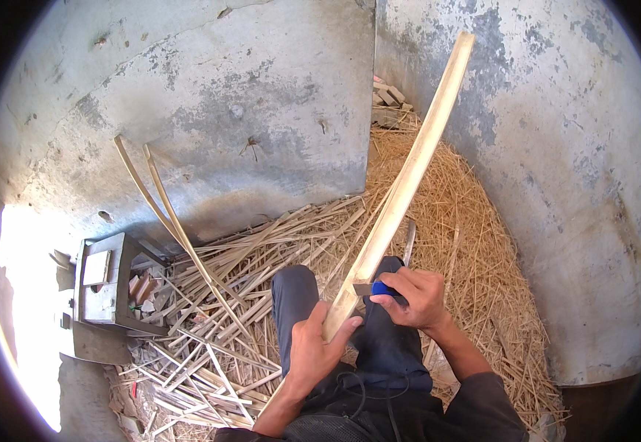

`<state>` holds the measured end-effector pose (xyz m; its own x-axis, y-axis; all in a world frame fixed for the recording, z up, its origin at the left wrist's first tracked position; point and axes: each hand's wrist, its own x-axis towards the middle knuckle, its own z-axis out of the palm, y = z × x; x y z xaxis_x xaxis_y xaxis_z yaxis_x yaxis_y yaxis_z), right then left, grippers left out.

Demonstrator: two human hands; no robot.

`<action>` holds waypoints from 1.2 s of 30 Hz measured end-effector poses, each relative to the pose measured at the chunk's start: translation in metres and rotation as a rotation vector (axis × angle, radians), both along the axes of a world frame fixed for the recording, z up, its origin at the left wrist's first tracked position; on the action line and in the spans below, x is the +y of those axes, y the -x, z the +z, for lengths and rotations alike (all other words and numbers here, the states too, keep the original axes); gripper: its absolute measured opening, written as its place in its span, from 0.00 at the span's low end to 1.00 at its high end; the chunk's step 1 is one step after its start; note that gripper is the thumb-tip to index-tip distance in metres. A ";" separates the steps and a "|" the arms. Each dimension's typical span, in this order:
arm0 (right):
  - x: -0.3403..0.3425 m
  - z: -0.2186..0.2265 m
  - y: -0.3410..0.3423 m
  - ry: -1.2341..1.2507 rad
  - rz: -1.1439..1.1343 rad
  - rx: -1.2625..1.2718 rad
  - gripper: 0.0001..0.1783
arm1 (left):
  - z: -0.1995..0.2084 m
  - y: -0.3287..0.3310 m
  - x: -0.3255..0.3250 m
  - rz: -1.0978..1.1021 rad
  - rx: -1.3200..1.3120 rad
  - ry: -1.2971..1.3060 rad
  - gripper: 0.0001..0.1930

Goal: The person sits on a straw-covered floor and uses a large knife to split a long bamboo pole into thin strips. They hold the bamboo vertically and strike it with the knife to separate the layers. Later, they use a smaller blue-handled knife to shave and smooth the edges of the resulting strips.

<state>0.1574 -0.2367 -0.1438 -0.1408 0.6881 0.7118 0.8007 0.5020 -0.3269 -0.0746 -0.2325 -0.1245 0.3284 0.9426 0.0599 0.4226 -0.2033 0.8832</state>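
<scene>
A long pale split-bamboo strip [416, 173] runs from my lap up toward the far right, its hollow inner face showing. My left hand [314, 345] is closed around its lower part, the thumb lying across it. My right hand [415, 296] grips a knife [384, 288] by its blue handle. Its short, dark, broad blade rests across the strip, just above my left hand. The strip's lower end passes under my left wrist, between my knees.
Loose bamboo strips [210, 353] cover the floor at left, and shavings [475, 272] heap up at right. Two strips [166, 199] lean on the grey wall [217, 96]. A wooden box-like stand [107, 283] holding scraps sits at far left; bricks [390, 96] lie in the far corner.
</scene>
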 end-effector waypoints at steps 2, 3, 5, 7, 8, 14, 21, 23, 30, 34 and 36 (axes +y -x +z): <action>0.002 0.001 -0.004 -0.008 -0.009 -0.017 0.18 | -0.002 0.001 -0.001 0.005 0.014 -0.019 0.20; 0.005 0.001 -0.007 -0.012 -0.015 -0.023 0.17 | -0.005 0.004 -0.002 0.006 0.010 -0.005 0.20; 0.006 0.001 -0.007 -0.015 -0.020 -0.032 0.18 | -0.010 0.010 -0.005 0.007 0.001 0.024 0.20; 0.007 0.003 -0.003 -0.012 -0.020 -0.034 0.21 | -0.010 0.014 -0.005 0.010 0.022 0.017 0.19; 0.008 0.002 -0.003 -0.022 -0.022 -0.037 0.21 | -0.010 0.015 -0.006 0.011 0.033 0.013 0.19; 0.013 0.005 0.001 -0.038 -0.027 -0.065 0.19 | -0.007 0.020 -0.008 0.031 0.080 0.019 0.19; 0.026 0.002 -0.012 -0.040 -0.063 -0.036 0.18 | -0.017 0.034 -0.017 0.055 0.118 -0.017 0.20; 0.030 0.004 -0.012 -0.037 -0.064 -0.021 0.18 | -0.021 0.038 -0.019 0.068 0.122 -0.014 0.20; 0.067 -0.010 -0.040 -0.118 -0.139 0.118 0.24 | -0.027 0.052 -0.031 0.091 0.168 0.029 0.21; 0.096 -0.015 -0.094 -0.043 -0.231 0.124 0.29 | -0.033 0.059 -0.044 0.099 0.137 0.097 0.23; 0.109 -0.020 -0.115 0.008 -0.269 0.115 0.30 | -0.034 0.064 -0.048 0.097 0.155 0.136 0.23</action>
<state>0.2728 -0.1277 -0.1635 0.1286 0.6952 0.7072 0.8620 0.2742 -0.4263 -0.1391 -0.2803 -0.1586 0.2316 0.9661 -0.1143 0.5672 -0.0386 0.8227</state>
